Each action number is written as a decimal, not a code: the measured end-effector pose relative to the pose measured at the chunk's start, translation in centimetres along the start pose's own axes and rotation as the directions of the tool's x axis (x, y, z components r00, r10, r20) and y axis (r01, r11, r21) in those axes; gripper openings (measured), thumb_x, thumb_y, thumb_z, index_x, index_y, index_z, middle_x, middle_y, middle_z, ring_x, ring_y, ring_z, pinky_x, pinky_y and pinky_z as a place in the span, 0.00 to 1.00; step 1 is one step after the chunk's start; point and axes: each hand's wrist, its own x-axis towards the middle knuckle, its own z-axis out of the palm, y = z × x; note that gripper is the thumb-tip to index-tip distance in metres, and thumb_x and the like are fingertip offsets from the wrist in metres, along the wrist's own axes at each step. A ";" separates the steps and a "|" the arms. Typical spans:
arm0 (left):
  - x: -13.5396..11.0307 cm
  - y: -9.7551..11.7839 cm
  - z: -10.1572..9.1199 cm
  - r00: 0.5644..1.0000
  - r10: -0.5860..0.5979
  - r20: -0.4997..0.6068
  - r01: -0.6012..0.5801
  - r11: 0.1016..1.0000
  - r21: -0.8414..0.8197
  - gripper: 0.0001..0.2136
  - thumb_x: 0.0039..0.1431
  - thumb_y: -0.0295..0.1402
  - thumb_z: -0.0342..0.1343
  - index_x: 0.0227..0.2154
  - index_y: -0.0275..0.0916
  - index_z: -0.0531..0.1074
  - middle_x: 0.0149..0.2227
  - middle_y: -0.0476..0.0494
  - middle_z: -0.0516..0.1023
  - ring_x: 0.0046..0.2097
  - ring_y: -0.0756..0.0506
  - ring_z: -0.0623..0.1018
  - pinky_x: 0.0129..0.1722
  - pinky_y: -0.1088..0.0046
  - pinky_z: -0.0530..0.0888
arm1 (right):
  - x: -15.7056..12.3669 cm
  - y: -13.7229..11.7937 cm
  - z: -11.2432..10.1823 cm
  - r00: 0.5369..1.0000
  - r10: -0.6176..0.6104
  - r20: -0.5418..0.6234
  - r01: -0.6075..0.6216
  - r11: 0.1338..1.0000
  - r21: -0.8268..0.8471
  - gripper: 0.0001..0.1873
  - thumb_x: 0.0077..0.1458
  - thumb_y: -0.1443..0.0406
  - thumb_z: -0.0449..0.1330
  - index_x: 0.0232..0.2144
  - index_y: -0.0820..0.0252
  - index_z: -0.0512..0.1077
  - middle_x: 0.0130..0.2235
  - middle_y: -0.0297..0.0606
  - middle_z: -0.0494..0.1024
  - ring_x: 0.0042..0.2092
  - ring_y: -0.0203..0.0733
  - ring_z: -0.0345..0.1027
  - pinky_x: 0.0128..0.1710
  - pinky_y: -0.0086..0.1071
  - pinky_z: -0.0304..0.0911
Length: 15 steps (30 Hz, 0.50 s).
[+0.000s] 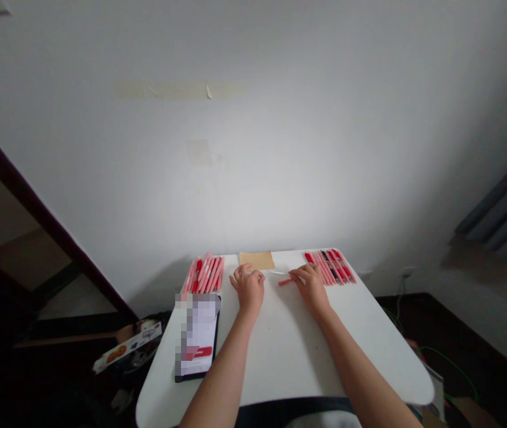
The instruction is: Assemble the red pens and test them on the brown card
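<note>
Over the far half of the white table, my left hand (249,289) has its fingers curled, with thumb and forefinger close together. Whatever it may pinch is too small to make out. To its right, my right hand (312,288) is closed at the fingertips on a thin white rod (279,273), like a pen refill, which points left toward my left hand. A pink pen barrel (285,282) lies just below the rod, its right end hidden by my right hand. Whether those fingers also grip the barrel cannot be seen.
Pink and red pens (206,273) are heaped at the far left; another row of pens (330,266), some dark, lies far right. A tan paper sheet (257,260) is at the back edge by the wall. A phone (198,336) lies near left on the table (280,362).
</note>
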 end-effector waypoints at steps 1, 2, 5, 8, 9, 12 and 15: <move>0.0 0.0 0.0 1.000 0.001 -0.006 -0.001 1.000 -0.017 0.03 0.52 0.30 0.59 0.27 0.43 0.77 0.51 0.43 0.71 0.57 0.38 0.64 0.57 0.46 0.58 | 0.0 0.0 0.0 1.000 0.002 0.000 -0.002 1.000 -0.004 0.13 0.61 0.59 0.54 0.34 0.54 0.79 0.33 0.41 0.75 0.42 0.49 0.62 0.42 0.42 0.60; 0.1 0.0 0.0 1.000 0.004 -0.013 -0.005 0.999 -0.034 0.03 0.52 0.30 0.59 0.27 0.43 0.77 0.51 0.43 0.72 0.57 0.38 0.64 0.57 0.48 0.59 | 0.0 0.0 0.0 1.000 0.004 0.000 -0.004 1.000 -0.008 0.13 0.61 0.59 0.55 0.34 0.54 0.79 0.33 0.41 0.75 0.42 0.48 0.62 0.42 0.42 0.60; 0.2 -0.2 0.2 0.999 0.024 -0.033 -0.027 0.997 -0.078 0.02 0.52 0.30 0.60 0.27 0.43 0.77 0.51 0.44 0.72 0.57 0.39 0.65 0.58 0.51 0.59 | 0.0 0.0 0.1 1.000 0.006 0.000 -0.006 1.000 -0.013 0.12 0.60 0.59 0.56 0.33 0.53 0.79 0.33 0.40 0.75 0.41 0.48 0.62 0.42 0.41 0.60; 0.3 -0.4 0.5 0.998 0.043 -0.054 -0.048 0.994 -0.103 0.02 0.52 0.30 0.60 0.27 0.43 0.77 0.50 0.44 0.72 0.56 0.40 0.65 0.58 0.52 0.59 | 0.0 0.0 0.1 1.000 0.003 -0.006 -0.003 1.000 -0.014 0.12 0.60 0.60 0.56 0.33 0.54 0.79 0.32 0.40 0.75 0.42 0.48 0.62 0.42 0.40 0.59; 0.3 -0.5 0.6 0.997 0.047 -0.060 -0.054 0.993 -0.109 0.02 0.51 0.30 0.60 0.27 0.43 0.77 0.50 0.44 0.72 0.56 0.40 0.66 0.58 0.52 0.59 | 0.0 0.0 0.1 1.000 0.002 -0.006 -0.002 1.000 -0.015 0.12 0.60 0.60 0.56 0.33 0.54 0.79 0.33 0.40 0.75 0.42 0.48 0.61 0.42 0.40 0.59; 0.4 -0.6 0.9 0.995 0.062 -0.077 -0.071 0.990 -0.121 0.02 0.51 0.30 0.60 0.27 0.44 0.78 0.50 0.44 0.72 0.56 0.40 0.66 0.57 0.53 0.59 | 0.0 0.0 0.1 1.000 -0.005 -0.001 0.005 1.000 -0.010 0.12 0.60 0.60 0.55 0.34 0.54 0.79 0.33 0.40 0.75 0.41 0.47 0.61 0.42 0.39 0.59; 0.4 -0.8 1.1 0.993 0.077 -0.094 -0.089 0.988 -0.130 0.02 0.51 0.31 0.61 0.27 0.44 0.78 0.50 0.44 0.72 0.56 0.40 0.66 0.57 0.54 0.59 | -0.1 0.1 0.0 1.000 -0.006 0.006 0.006 1.000 -0.012 0.12 0.60 0.60 0.55 0.34 0.54 0.79 0.33 0.40 0.75 0.41 0.47 0.61 0.42 0.39 0.59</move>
